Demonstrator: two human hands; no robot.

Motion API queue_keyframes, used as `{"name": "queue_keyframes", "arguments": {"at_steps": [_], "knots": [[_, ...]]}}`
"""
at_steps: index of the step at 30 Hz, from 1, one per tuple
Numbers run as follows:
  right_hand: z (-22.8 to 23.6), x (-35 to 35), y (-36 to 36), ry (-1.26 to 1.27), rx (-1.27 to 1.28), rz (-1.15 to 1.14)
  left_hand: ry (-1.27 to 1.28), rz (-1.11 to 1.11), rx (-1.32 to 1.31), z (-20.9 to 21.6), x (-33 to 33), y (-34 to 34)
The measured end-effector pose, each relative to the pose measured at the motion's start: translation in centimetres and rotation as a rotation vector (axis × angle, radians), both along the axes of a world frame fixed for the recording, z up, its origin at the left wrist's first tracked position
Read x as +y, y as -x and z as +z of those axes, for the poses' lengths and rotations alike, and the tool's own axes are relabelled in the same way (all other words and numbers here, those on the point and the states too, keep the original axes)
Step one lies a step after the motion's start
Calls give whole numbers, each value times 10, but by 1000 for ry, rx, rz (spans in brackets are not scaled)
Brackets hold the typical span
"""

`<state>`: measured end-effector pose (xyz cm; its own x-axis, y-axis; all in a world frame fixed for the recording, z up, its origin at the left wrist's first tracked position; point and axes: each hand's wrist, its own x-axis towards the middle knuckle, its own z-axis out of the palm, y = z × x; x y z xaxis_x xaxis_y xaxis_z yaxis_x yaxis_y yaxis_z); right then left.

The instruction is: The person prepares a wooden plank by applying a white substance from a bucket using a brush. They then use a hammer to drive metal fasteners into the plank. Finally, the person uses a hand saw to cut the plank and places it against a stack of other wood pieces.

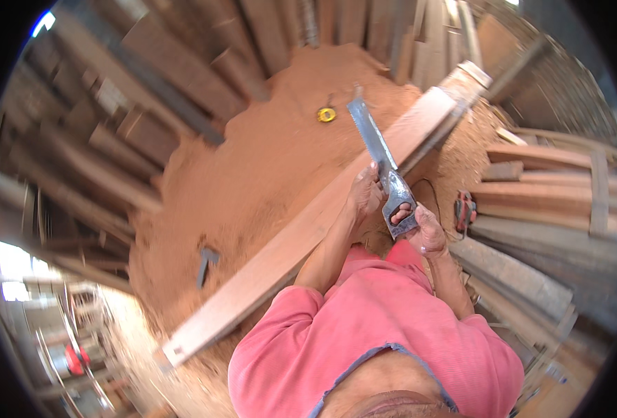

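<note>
A handsaw (372,136) with a metal blade and a dark, worn handle is held up over a long wooden board (280,258). My right hand (427,230) is closed round the saw's handle, with fingers showing through its grip hole. At the heel of the blade, just ahead of the handle, my left hand (366,189) pinches the saw. The blade points away from me, its tip over the sawdust beyond the board. The board runs slantwise from near left to far right, and the saw's handle hides part of it.
Reddish sawdust covers the ground, with a yellow tape measure (326,114) and a dark try square (206,267) on it. Stacked timber (176,63) leans along the far side. More planks (538,188) lie at the right, beside a red and black power tool (465,211).
</note>
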<state>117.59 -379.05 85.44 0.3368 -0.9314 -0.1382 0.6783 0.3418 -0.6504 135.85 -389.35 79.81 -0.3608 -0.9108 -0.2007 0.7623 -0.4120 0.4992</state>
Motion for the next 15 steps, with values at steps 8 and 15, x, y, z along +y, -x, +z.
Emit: {"name": "queue_keyframes", "arguments": {"at_steps": [8,15], "knots": [[-4,-37,-74,-119,-165,715,260,432,622,33,54,-126],[-9,-55,-106,-174,-82,1090,-59,939,333,31,125,-151]]}}
